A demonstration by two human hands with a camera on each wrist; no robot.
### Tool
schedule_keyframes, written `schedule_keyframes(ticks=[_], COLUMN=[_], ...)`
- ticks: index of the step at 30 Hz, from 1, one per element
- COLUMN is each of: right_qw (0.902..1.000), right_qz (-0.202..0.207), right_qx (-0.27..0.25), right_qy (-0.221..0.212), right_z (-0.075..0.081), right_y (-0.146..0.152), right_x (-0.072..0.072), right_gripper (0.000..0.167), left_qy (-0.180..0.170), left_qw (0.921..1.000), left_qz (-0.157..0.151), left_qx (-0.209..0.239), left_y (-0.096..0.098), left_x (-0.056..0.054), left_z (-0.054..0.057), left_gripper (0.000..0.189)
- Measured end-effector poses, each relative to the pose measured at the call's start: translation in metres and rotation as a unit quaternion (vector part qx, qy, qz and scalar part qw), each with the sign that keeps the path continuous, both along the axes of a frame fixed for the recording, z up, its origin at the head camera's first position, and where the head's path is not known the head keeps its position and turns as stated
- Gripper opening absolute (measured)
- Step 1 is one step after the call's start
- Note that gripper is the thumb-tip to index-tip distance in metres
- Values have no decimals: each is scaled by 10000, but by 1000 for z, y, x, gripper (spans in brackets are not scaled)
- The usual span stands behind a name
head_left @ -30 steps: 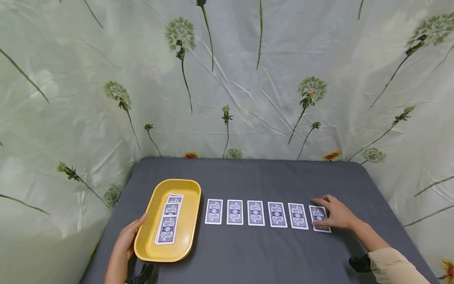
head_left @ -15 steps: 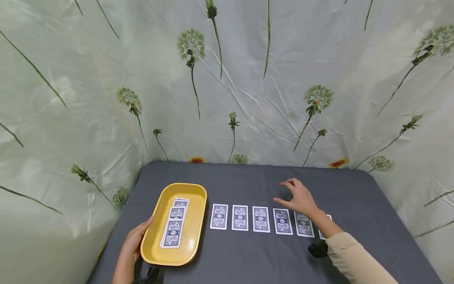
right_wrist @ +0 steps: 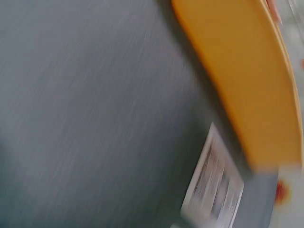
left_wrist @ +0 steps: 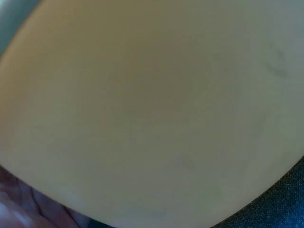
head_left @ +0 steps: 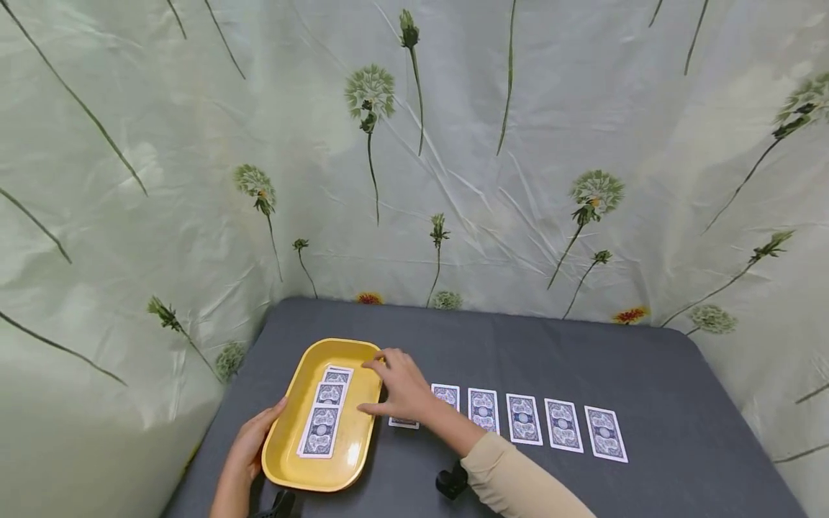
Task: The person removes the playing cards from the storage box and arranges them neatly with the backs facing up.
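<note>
My left hand [head_left: 251,440] grips the left rim of a yellow tray [head_left: 364,450]. In the left wrist view the tray's pale outer surface [left_wrist: 156,118] fills most of the picture, with part of the hand at the lower left corner. Several face-down playing cards [head_left: 320,432] with blue backs lie overlapped inside the tray. My right hand [head_left: 408,392] hovers at the tray's right rim, thumb and fingers spread apart, nothing visible between them. Under and beside the right forearm runs a row of face-down cards [head_left: 524,419]; the hand and arm partly cover the leftmost ones.
The table has a dark grey cloth [head_left: 518,345]. Behind it hangs a pale curtain [head_left: 453,108] printed with dandelions. A dark wrist device [head_left: 451,482] sits at the right cuff. In the right wrist view a blurred card [right_wrist: 213,185] lies beside the tray's wall.
My right hand has left the rightmost card and swept left across the row to the tray, carrying nothing visible. The left hand stays on the tray. The head view has shifted slightly.
</note>
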State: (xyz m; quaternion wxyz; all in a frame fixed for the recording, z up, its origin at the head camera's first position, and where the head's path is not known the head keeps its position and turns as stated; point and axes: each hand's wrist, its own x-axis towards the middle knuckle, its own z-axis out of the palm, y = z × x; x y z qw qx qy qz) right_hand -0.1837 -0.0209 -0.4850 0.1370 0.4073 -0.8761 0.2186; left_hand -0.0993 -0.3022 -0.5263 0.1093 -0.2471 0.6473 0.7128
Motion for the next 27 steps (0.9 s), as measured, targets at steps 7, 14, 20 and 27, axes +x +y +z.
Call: schedule_keyframes(ticks=[7,14,20,27], right_qw=[9901,9622,9606,9627], right_qz=[-256,-665,-410,-313], right_qx=[1346,2564,2706,2617], right_qy=[-290,-625,-479,-605], right_z=[-5,-20,-25,-25], right_y=[-75,-94,-98,-92], right_x=[29,40,42,33], right_gripper=[91,98,93,91], left_qy=[-139,-60,-122,-66], left_qw=[9995,9998,9995,9997], left_qz=[167,109,205,183], left_qx=[-226,-127,-197,-154], left_y=[2,3,-1,6], left_x=[8,5,7,-2], left_z=[-2,-2,2,2], left_gripper=[65,64,70,69])
